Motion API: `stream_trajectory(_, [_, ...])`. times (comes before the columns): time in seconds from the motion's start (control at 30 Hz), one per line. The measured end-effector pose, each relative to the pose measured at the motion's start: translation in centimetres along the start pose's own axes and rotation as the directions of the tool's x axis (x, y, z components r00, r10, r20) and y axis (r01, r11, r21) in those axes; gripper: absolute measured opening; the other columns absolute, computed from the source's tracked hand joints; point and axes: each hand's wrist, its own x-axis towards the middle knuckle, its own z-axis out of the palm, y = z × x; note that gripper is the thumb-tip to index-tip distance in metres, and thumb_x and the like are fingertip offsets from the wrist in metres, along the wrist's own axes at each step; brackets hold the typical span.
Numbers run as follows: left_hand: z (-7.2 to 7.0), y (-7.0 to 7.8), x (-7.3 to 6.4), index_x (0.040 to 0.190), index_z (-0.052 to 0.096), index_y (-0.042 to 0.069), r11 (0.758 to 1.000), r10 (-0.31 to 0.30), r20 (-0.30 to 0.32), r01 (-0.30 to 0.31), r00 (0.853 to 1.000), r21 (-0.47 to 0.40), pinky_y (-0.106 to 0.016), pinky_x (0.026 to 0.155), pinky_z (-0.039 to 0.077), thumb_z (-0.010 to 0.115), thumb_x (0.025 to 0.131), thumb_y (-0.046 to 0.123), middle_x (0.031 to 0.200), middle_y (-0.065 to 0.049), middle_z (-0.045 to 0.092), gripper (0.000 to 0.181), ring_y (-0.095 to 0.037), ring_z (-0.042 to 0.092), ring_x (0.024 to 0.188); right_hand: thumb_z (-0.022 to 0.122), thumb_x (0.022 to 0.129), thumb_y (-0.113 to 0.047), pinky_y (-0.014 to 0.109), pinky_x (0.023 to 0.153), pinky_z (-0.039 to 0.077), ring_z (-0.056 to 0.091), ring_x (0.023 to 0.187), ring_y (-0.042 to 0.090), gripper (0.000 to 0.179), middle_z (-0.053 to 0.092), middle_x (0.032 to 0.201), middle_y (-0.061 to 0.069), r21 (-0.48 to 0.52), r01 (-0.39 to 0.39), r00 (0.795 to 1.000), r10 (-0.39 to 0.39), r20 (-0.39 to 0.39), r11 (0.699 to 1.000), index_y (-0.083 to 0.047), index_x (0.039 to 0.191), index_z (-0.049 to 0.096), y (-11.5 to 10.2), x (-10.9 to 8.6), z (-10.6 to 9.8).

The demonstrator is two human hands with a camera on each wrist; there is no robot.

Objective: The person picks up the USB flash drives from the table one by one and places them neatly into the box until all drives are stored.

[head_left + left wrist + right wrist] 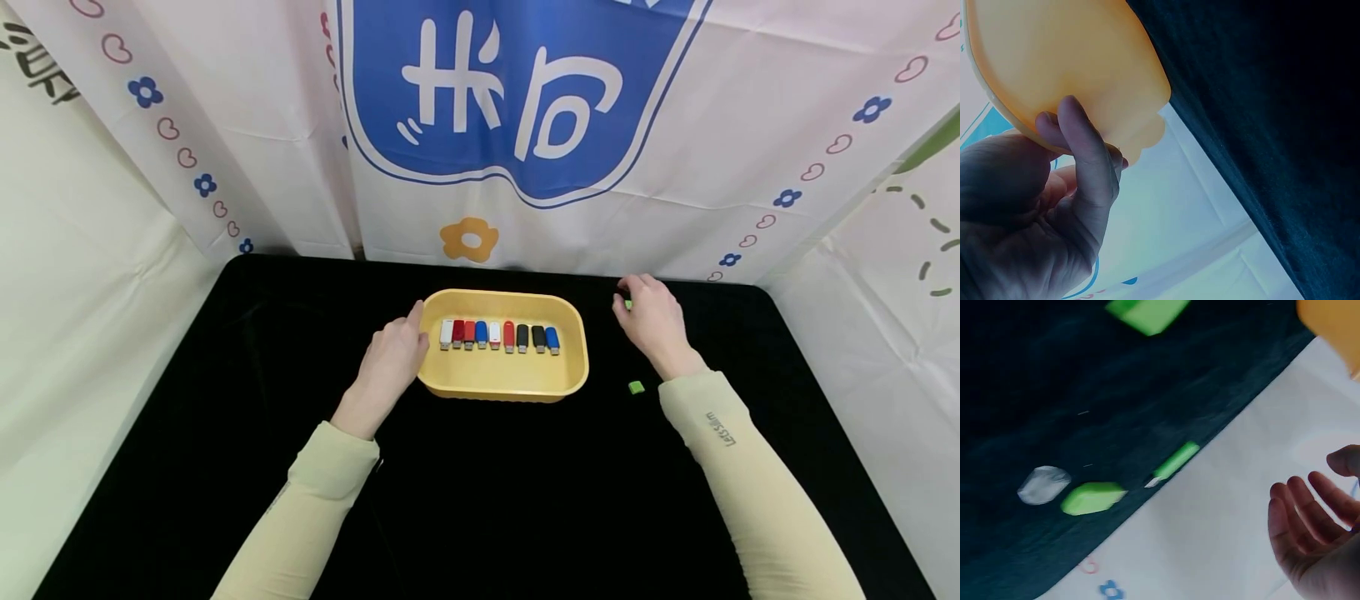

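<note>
My left hand (388, 357) grips the left rim of a yellow plastic basin (495, 393). In the left wrist view, the fingers (1082, 140) bend over the basin's edge. A row of USB flash drives lies inside, among them a white one (446, 334), a red one (509, 336) and a blue one (552, 340). Right of the basin, my right hand (654, 321) hovers above the table with loosely bent fingers and nothing in them. Close to it are a green USB flash drive (1175, 461), another green piece (1092, 499) and a small clear or silvery item (1044, 484).
A green block-like piece (636, 387) lies on the black cloth (510, 500) near the right sleeve. White curtains with a blue emblem (525, 100) hang behind the table and at both sides.
</note>
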Motion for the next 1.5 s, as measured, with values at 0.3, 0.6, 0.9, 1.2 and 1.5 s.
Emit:
stream_trajectory(0.3, [-0.1, 0.1, 0.0, 0.149, 0.042, -0.002, 1.000, -0.007, 0.023, 0.007, 1.000, 0.003, -0.024, 0.040, 0.039, 0.058, 0.100, 0.011, 0.086, -0.018, 0.066, 0.053, -0.019, 0.051, 0.047, 0.055, 0.097, -0.016, 0.061, 0.086, 0.049, 0.059, 0.103, 0.048, 0.033, 0.060, 0.116, 0.029, -0.031, -0.220, 0.971, 0.222, 0.088, 0.975, 0.007, 0.120, 0.061, 3.5, -0.9, 0.0])
stream_trajectory(0.6, [-0.1, 0.1, 0.0, 0.149, 0.043, -0.001, 1.000, -0.007, 0.019, 0.007, 1.000, 0.000, -0.023, 0.040, 0.039, 0.058, 0.099, 0.011, 0.086, -0.018, 0.066, 0.053, -0.018, 0.051, 0.047, 0.052, 0.098, -0.022, 0.061, 0.097, 0.045, 0.054, 0.114, 0.051, 0.042, 0.054, 0.127, 0.034, -0.066, -0.347, 0.918, 0.353, 0.181, 0.936, 0.009, 0.127, 0.054, 6.2, -1.9, -0.1])
stream_trajectory(0.9, [0.0, 0.1, 0.0, 0.150, 0.041, -0.001, 1.000, -0.023, 0.034, 0.023, 0.999, -0.003, -0.024, 0.041, 0.039, 0.056, 0.100, 0.012, 0.088, -0.018, 0.066, 0.053, -0.019, 0.050, 0.048, 0.049, 0.098, -0.024, 0.061, 0.095, 0.045, 0.053, 0.112, 0.054, 0.045, 0.052, 0.123, 0.039, -0.114, -0.382, 0.874, 0.398, 0.278, 0.917, 0.013, 0.123, 0.053, 7.5, -2.6, 0.0])
stream_trajectory(1.2, [0.0, 0.1, 0.0, 0.150, 0.042, -0.001, 1.000, -0.022, 0.028, 0.022, 0.999, -0.007, -0.024, 0.040, 0.038, 0.056, 0.100, 0.012, 0.086, -0.017, 0.065, 0.053, -0.019, 0.049, 0.047, 0.050, 0.093, -0.019, 0.059, 0.091, 0.048, 0.057, 0.106, 0.052, 0.037, 0.057, 0.117, 0.037, -0.103, -0.393, 0.860, 0.405, 0.312, 0.914, 0.012, 0.113, 0.058, 7.9, -2.9, 0.2])
stream_trajectory(1.5, [0.0, 0.1, 0.0, 0.151, 0.040, 0.001, 0.999, -0.046, 0.044, 0.047, 0.998, -0.025, -0.024, 0.040, 0.038, 0.054, 0.101, 0.013, 0.092, -0.019, 0.067, 0.053, -0.019, 0.050, 0.047, 0.053, 0.091, -0.014, 0.057, 0.083, 0.051, 0.062, 0.096, 0.047, 0.029, 0.064, 0.112, 0.033, -0.102, -0.355, 0.873, 0.369, 0.318, 0.929, 0.010, 0.105, 0.064, 8.0, -2.8, 0.2])
